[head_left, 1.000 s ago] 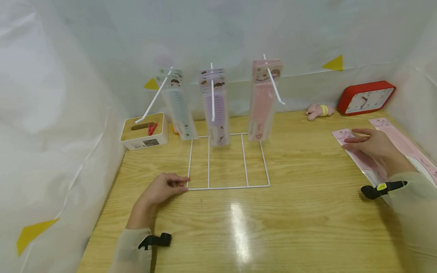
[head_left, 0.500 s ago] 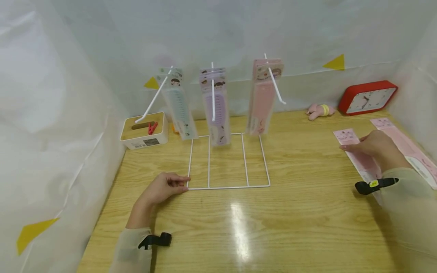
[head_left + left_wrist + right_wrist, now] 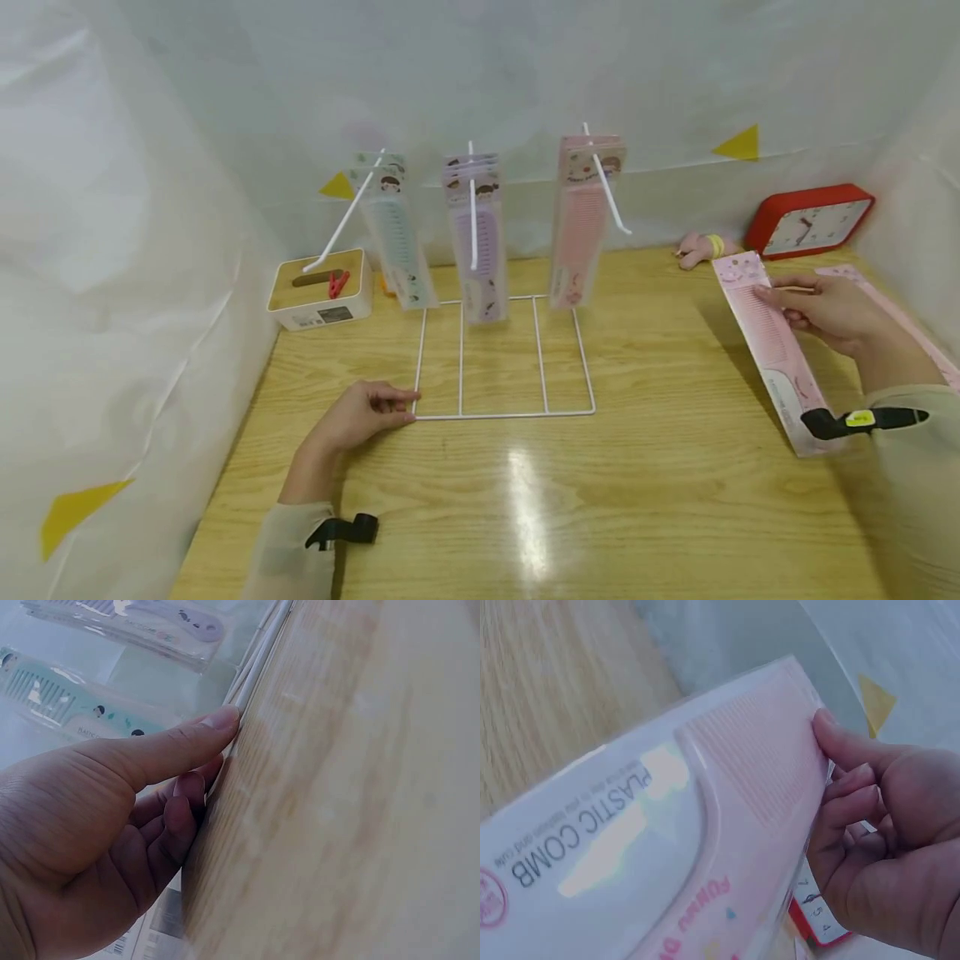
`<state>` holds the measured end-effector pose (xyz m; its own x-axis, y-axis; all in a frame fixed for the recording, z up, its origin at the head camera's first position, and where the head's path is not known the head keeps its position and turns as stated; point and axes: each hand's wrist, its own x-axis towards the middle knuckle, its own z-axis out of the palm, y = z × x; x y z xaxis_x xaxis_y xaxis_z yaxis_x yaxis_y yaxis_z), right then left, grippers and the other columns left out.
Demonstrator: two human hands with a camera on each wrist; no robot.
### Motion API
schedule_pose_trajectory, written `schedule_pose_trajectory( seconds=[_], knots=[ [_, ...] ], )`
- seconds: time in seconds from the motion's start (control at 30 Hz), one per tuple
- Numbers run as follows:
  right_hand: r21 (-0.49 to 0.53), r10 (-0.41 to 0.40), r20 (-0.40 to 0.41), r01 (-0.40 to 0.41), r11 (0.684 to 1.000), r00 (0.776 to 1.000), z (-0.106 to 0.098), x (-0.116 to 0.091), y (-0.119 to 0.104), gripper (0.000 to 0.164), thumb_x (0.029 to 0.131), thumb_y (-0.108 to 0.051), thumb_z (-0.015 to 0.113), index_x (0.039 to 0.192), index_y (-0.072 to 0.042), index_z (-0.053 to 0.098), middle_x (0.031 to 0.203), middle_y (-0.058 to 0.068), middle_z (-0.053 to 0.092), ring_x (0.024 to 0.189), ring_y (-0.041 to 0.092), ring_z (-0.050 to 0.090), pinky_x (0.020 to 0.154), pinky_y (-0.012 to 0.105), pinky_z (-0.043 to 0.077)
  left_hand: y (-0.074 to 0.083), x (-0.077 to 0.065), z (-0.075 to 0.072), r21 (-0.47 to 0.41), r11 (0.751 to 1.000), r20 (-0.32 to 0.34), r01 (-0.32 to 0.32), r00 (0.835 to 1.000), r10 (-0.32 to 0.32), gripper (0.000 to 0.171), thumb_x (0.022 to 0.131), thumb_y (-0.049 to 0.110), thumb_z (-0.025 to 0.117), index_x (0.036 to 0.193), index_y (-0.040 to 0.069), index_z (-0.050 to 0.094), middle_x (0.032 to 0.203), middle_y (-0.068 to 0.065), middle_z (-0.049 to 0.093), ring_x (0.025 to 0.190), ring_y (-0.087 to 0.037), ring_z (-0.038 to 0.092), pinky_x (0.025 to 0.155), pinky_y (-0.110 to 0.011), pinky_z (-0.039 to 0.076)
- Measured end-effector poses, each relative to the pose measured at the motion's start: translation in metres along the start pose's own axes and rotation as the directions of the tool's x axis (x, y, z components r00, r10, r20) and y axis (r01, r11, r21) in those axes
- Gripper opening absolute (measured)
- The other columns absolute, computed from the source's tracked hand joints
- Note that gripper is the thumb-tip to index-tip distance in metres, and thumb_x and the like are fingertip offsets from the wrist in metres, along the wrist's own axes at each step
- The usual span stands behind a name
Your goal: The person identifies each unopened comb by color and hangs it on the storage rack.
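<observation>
My left hand (image 3: 363, 412) pinches the near left corner of a white wire display rack (image 3: 502, 416); in the left wrist view the thumb presses on the wire. My right hand (image 3: 840, 317) holds a packaged pink comb (image 3: 768, 333) by its upper right edge, tilted and raised off the table. "PLASTIC COMB" is readable on its package (image 3: 592, 817) in the right wrist view. Another pink comb package (image 3: 843, 271) lies beyond that hand, partly hidden. From the rack's hooks hang green (image 3: 393, 237), purple (image 3: 480, 242) and pink (image 3: 581, 221) packaged combs, the purple and pink ones in stacks.
A white box with a wooden lid (image 3: 285, 287) stands at the back left, with a red clip (image 3: 339, 284) on it. At the back right are a red clock (image 3: 813, 221) and a small pink plush toy (image 3: 701, 249). White sheeting surrounds the wooden table.
My right hand has taken hold of the nearer pink comb package and lifted it from the table, its top now tilted up. The left hand stays at the rack corner.
</observation>
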<state>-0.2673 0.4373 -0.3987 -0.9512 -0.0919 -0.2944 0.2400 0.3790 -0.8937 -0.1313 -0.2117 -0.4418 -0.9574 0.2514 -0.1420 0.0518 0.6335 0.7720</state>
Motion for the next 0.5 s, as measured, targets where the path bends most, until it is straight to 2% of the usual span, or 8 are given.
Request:
schedule_pose_trajectory(
  seconds=[0.1,0.23,0.3,0.37,0.43,0.5],
  knots=[
    [0.109,-0.090,-0.022,0.092,0.990,0.996,0.008,-0.011,-0.016,0.018,0.098,-0.020,0.065,0.090,-0.033,0.074,0.075,-0.013,0.060,0.062,0.005,0.050,0.056,0.019,0.046,-0.001,0.001,-0.001,0.007,1.000,-0.002,-0.003,1.000,0.003,0.031,0.087,0.022,0.079,0.116,0.011,0.076,0.089,-0.003,0.070,0.071,-0.009,0.053,0.062,-0.022,0.046],
    [0.275,-0.209,-0.022,0.207,0.939,0.978,0.020,-0.028,-0.037,0.013,0.098,-0.007,0.062,0.095,-0.015,0.072,0.077,-0.007,0.062,0.061,0.008,0.050,0.055,0.020,0.044,0.000,-0.001,-0.002,0.003,1.000,0.004,-0.013,1.000,0.013,0.030,0.087,0.020,0.079,0.116,0.010,0.076,0.089,-0.005,0.070,0.071,-0.009,0.053,0.062,-0.022,0.046],
    [0.296,-0.262,-0.030,0.259,0.919,0.965,0.026,-0.038,-0.046,0.009,0.098,-0.004,0.061,0.096,-0.010,0.068,0.077,-0.004,0.059,0.061,0.011,0.047,0.052,0.024,0.038,0.001,-0.002,-0.001,-0.008,1.000,0.006,-0.011,1.000,0.011,0.030,0.087,0.019,0.079,0.115,0.010,0.076,0.089,-0.006,0.070,0.071,-0.009,0.054,0.062,-0.022,0.046],
    [0.207,-0.304,-0.047,0.307,0.929,0.951,0.032,-0.051,-0.056,0.005,0.099,-0.006,0.060,0.096,-0.008,0.064,0.076,-0.003,0.054,0.062,0.013,0.045,0.053,0.028,0.033,0.002,-0.002,-0.001,-0.019,1.000,0.006,-0.009,1.000,0.009,0.030,0.086,0.019,0.079,0.115,0.009,0.076,0.089,-0.006,0.070,0.071,-0.008,0.054,0.062,-0.022,0.046],
    [0.053,-0.350,-0.062,0.353,0.934,0.935,0.037,-0.066,-0.066,0.005,0.099,-0.010,0.061,0.095,-0.007,0.063,0.073,-0.004,0.050,0.063,0.014,0.044,0.052,0.032,0.030,0.002,-0.003,-0.001,-0.026,1.000,0.002,-0.006,1.000,0.006,0.030,0.086,0.018,0.080,0.115,0.009,0.076,0.089,-0.006,0.070,0.070,-0.008,0.054,0.062,-0.022,0.046],
    [-0.070,-0.414,-0.062,0.410,0.909,0.908,0.045,-0.080,-0.076,0.007,0.099,-0.008,0.061,0.097,-0.003,0.064,0.071,-0.004,0.050,0.063,0.014,0.044,0.053,0.034,0.029,0.001,-0.002,0.000,-0.029,1.000,-0.003,-0.002,1.000,0.002,0.030,0.086,0.018,0.080,0.115,0.009,0.077,0.088,-0.006,0.070,0.070,-0.008,0.053,0.062,-0.021,0.046]
  ],
)
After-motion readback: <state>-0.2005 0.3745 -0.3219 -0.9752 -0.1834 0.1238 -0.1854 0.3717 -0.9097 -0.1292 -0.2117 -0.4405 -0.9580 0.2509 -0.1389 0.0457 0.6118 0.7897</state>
